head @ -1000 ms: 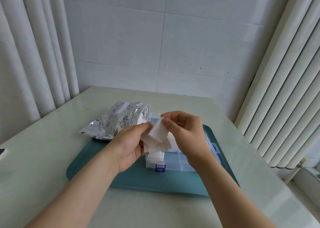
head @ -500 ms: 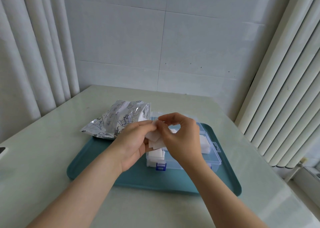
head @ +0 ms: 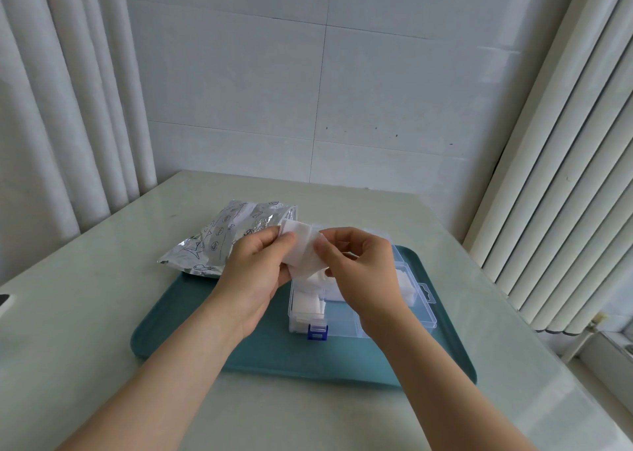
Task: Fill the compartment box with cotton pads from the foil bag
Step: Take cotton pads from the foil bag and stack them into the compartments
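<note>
Left hand [head: 255, 272] and right hand [head: 359, 272] pinching cotton pads [head: 301, 250], fingers clamped, above compartment box [head: 423, 313], foil bag [head: 219, 241] behind.

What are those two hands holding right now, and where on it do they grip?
White cotton pads, held over the compartment box. The left hand pinches their left edge, the right hand their right edge.

Foil bag [head: 219, 241] carrying dark printed doodles and a few small letters near its middle, too blurred and creased to read for sure, no other legible text, brand or number
</note>
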